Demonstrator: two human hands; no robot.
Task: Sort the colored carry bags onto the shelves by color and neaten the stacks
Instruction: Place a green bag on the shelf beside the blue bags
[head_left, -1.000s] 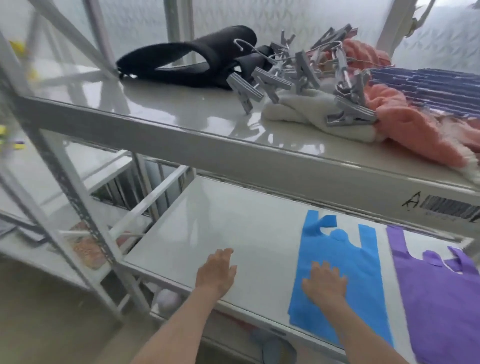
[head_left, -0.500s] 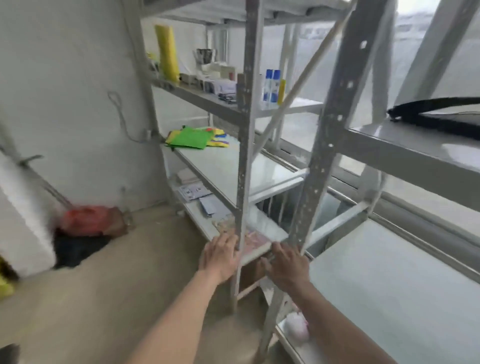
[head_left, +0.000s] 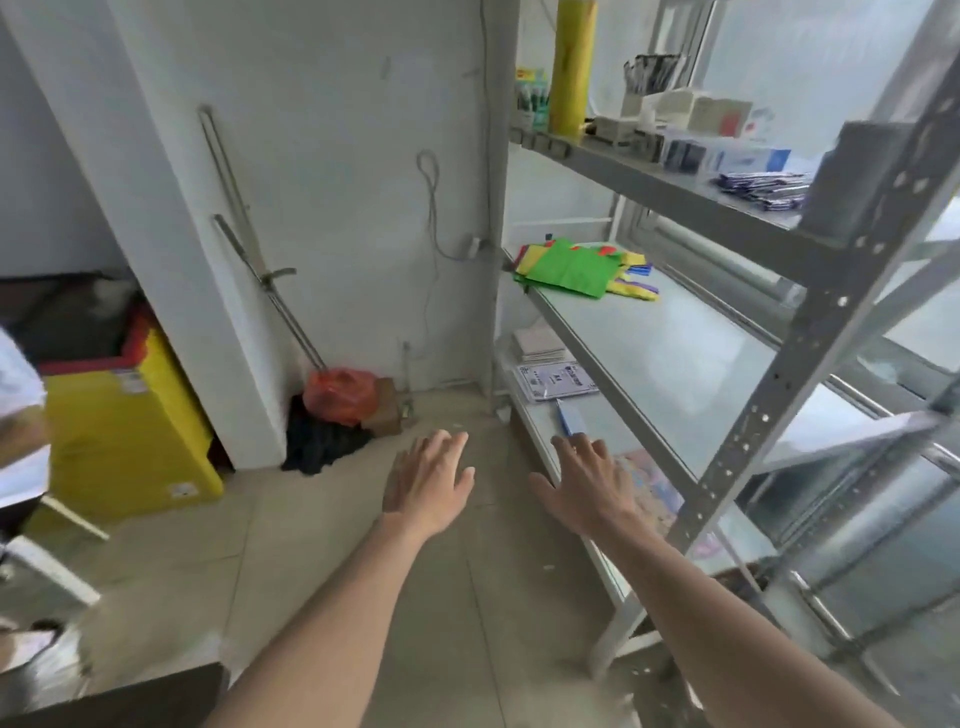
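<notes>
A loose pile of coloured carry bags (head_left: 579, 266), green on top with yellow, red and blue edges showing, lies at the far end of the middle shelf (head_left: 670, 358) of a grey metal rack. My left hand (head_left: 430, 480) and my right hand (head_left: 589, 486) are stretched out in front of me over the floor, fingers straight and spread, holding nothing. Both hands are well short of the pile. The right hand hangs near the edge of the lowest shelf.
The upper shelf (head_left: 675, 187) carries a yellow roll (head_left: 573, 67), boxes and packets. Papers and a booklet (head_left: 556, 379) lie on the lowest shelf. A rack upright (head_left: 810, 332) stands close on my right. A yellow cabinet (head_left: 124, 415), an orange bag (head_left: 340, 395) and dark cloth sit by the wall.
My view has swung left from the shelf with the blue and purple bags to the neighbouring rack. Both hands left that shelf and now hang empty in front of me.
</notes>
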